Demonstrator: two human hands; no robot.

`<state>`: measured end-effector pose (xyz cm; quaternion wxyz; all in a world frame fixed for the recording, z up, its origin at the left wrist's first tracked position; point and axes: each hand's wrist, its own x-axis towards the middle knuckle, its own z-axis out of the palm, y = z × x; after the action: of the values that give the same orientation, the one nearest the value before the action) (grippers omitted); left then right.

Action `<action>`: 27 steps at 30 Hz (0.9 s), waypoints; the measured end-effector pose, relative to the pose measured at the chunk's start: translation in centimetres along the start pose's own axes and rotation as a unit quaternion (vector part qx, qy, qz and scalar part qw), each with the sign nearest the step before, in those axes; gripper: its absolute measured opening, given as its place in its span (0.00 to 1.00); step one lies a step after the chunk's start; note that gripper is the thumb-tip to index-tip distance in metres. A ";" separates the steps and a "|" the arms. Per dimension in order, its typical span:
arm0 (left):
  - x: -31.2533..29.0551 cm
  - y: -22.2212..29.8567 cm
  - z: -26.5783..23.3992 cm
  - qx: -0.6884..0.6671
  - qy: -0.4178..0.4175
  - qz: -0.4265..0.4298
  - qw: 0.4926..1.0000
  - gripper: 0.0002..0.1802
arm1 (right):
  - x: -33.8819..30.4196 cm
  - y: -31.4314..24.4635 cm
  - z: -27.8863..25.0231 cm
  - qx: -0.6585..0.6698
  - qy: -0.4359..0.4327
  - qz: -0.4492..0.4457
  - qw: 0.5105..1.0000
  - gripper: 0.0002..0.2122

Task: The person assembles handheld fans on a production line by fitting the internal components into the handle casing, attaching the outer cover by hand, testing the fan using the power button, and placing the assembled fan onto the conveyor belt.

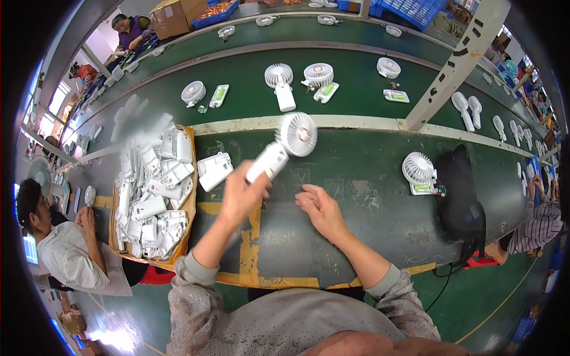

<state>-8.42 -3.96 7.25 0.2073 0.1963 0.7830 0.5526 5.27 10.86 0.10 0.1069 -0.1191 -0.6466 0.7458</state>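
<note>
Blurred fan (298,135), handle (270,161) partly hidden; left sleeve (193,314) cut off

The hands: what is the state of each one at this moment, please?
Left hand: closed, holding a white handheld fan.
Right hand: loosely open, holding nothing visible.

Left hand (240,193) gripping, right hand (323,213) loosely curled

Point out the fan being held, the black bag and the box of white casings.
Held fan (298,135), head view: round fan head.
Black bag (462,202), head view: middle of its body.
Box (192,204), head view: right-hand rim.
</note>
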 end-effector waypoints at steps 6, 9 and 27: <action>10.6 1.0 -2.5 0.469 0.221 0.280 0.808 0.18 | 0.1 -0.1 0.0 -0.093 0.006 -0.013 0.996 0.10; 15.9 -1.6 -3.2 0.536 0.220 0.304 0.756 0.21 | 0.1 -0.3 0.3 -0.076 0.007 -0.005 0.997 0.10; 23.5 -3.9 -7.6 0.440 0.124 -0.044 0.888 0.26 | 0.2 -0.3 0.4 -0.078 0.003 0.000 0.997 0.09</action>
<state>-32.53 1.48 3.28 0.0248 0.1630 0.9731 0.1612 4.95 10.59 0.43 0.0994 -0.1297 -0.7027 0.6924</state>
